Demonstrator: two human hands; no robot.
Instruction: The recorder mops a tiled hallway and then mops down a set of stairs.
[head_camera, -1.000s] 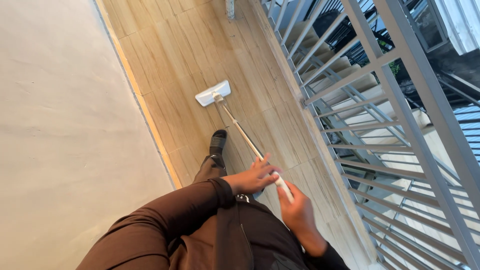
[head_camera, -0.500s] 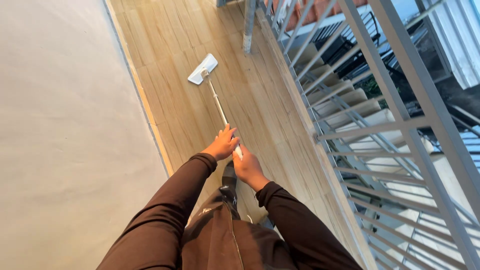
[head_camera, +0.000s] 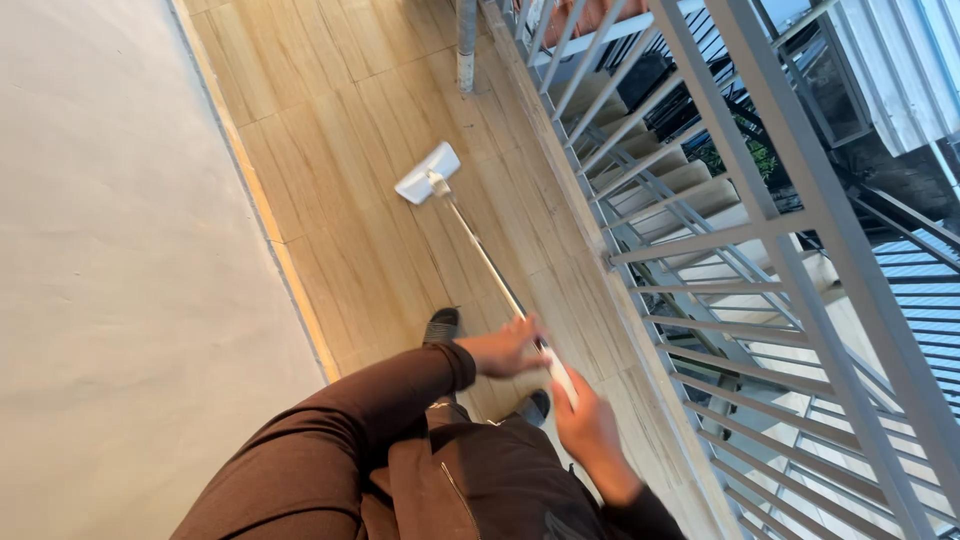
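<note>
Since half a second ago, both hands are sitting lower on the handle and the mop head is lying further out along the floorboards, toward 11 o'clock from the hands, with the view swinging to show more of the railing. That suggests the stroke is being pushed away from the body just now.

Fingers of the left hand (head_camera: 510, 350) are curling over the mop handle (head_camera: 480, 258) from above, clenched around it. Fingers of the right hand (head_camera: 590, 432) are wrapping the white grip end lower down, at about 5 o'clock from the left hand, also grasping it firmly. From that grip the thin pole is running up toward 11 o'clock to the flat white mop head (head_camera: 428, 173), which is resting on the wooden floor (head_camera: 330, 150).

One dark shoe (head_camera: 441, 325) is showing just at 10 o'clock of the left hand. A pale wall (head_camera: 110, 270) is filling the 9 o'clock side, and a grey metal railing (head_camera: 760, 230) is running along the 3 o'clock side, with stairs below it.

No bucket, bin or other container is showing anywhere.
</note>
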